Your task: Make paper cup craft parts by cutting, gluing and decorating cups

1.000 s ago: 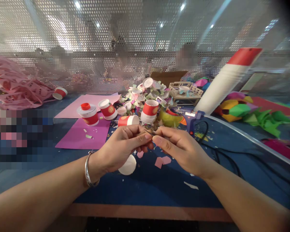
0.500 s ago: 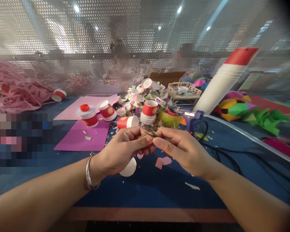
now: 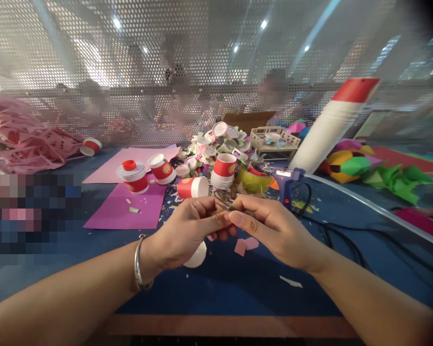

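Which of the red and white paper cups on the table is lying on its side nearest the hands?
The red and white paper cup just beyond the left hand, white rim pointing right. The capped cup stands upright, and the stacked cup also.

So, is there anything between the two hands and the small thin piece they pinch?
Nothing visible. The left hand and the right hand both hold the thin piece directly at their fingertips, above the blue table. A white cup sits under the left hand.
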`<state>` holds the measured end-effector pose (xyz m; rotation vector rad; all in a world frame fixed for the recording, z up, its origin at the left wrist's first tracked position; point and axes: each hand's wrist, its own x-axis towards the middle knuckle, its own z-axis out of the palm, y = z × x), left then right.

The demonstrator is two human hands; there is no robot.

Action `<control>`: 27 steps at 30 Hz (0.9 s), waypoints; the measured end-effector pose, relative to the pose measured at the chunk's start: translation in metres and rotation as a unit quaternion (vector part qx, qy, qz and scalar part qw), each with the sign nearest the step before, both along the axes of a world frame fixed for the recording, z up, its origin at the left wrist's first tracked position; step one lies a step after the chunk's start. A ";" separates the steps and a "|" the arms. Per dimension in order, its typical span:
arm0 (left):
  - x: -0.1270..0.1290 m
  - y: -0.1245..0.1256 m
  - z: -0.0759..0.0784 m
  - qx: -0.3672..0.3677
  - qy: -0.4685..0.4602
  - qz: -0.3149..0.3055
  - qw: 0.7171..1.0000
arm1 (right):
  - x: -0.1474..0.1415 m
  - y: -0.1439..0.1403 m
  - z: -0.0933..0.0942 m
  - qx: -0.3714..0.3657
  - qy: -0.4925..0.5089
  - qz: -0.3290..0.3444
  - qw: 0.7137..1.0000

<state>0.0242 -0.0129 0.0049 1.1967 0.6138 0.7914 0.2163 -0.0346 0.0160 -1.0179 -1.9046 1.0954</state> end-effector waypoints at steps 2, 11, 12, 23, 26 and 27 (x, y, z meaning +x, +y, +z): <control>-0.001 -0.001 0.001 0.001 -0.001 -0.003 1.000 | 0.000 -0.001 0.001 0.006 -0.003 -0.002 1.000; 0.001 -0.003 0.005 -0.030 -0.021 0.003 0.999 | -0.001 -0.001 0.001 0.004 0.020 -0.014 1.000; 0.001 -0.003 0.005 -0.032 -0.022 0.007 0.999 | -0.001 0.000 0.001 -0.001 0.024 -0.013 1.000; -0.001 0.000 -0.002 0.026 0.004 0.003 1.000 | 0.001 -0.001 -0.001 -0.011 -0.004 -0.003 1.000; 0.002 -0.003 -0.002 0.019 0.002 0.021 1.000 | 0.001 -0.001 -0.001 -0.002 -0.007 -0.013 1.000; 0.003 -0.004 -0.001 0.017 0.000 0.028 0.999 | 0.001 -0.001 -0.001 -0.001 -0.005 -0.018 1.000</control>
